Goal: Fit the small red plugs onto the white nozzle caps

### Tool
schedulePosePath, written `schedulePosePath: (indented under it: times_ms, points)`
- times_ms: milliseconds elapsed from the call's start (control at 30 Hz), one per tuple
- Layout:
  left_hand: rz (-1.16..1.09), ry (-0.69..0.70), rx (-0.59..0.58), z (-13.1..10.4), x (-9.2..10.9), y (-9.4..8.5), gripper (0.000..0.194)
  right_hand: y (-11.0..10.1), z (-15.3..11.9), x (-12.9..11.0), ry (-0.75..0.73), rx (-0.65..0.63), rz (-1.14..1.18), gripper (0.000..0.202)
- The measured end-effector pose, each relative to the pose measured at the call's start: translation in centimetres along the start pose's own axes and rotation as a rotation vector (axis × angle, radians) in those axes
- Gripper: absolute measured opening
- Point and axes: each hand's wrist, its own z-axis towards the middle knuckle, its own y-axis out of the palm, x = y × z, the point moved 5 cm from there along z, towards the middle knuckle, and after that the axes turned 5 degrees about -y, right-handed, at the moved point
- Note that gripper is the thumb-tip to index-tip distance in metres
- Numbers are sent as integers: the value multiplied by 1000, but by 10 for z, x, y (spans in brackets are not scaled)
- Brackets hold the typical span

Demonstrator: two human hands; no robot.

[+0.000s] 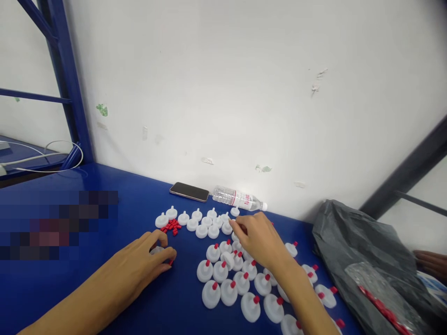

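Observation:
My left hand point(141, 260) is curled round a white cap with a red tip point(171, 262), low over the blue table at left centre. Only parts of that cap show between the fingers. Farther right, my right hand point(256, 235) reaches over the white caps, thumb and index finger bent at the tip of a plain white cap point(226, 227); whether they grip it is unclear. A small pile of red tips point(172, 226) lies beside the plain white caps. Many white caps with red tips point(228, 292) stand nearer me, some partly hidden by my right forearm.
A phone point(189, 191) and a clear bottle point(237, 198) lie along the wall. On the right, a black plastic bag point(342, 232) has a clear bag of red tips point(380, 302) on it. Another person's hand point(431, 263) is at the right edge. A blue frame point(71, 79) rises at left.

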Motion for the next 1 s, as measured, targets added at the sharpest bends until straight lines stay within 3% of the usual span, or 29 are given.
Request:
schedulePosePath:
  times_ms: [233, 433, 633, 800, 1000]
  points:
    - [-63, -107, 168, 3, 7, -37, 23, -4, 1, 3, 24, 23, 5, 51]
    - [-209, -182, -55, 3, -4, -23, 30, -5, 0, 3, 1, 23, -16, 51]
    - [-331, -206, -2, 8, -2, -28, 30, -10, 0, -4, -45, 97, -32, 41]
    - [-465, -355, 90, 10, 8, -42, 33, -18, -5, -41, -208, 208, 60, 19]
    - [-780, -455, 20, 5, 21, -32, 36, 2, -16, -94, -416, 143, 145, 46]
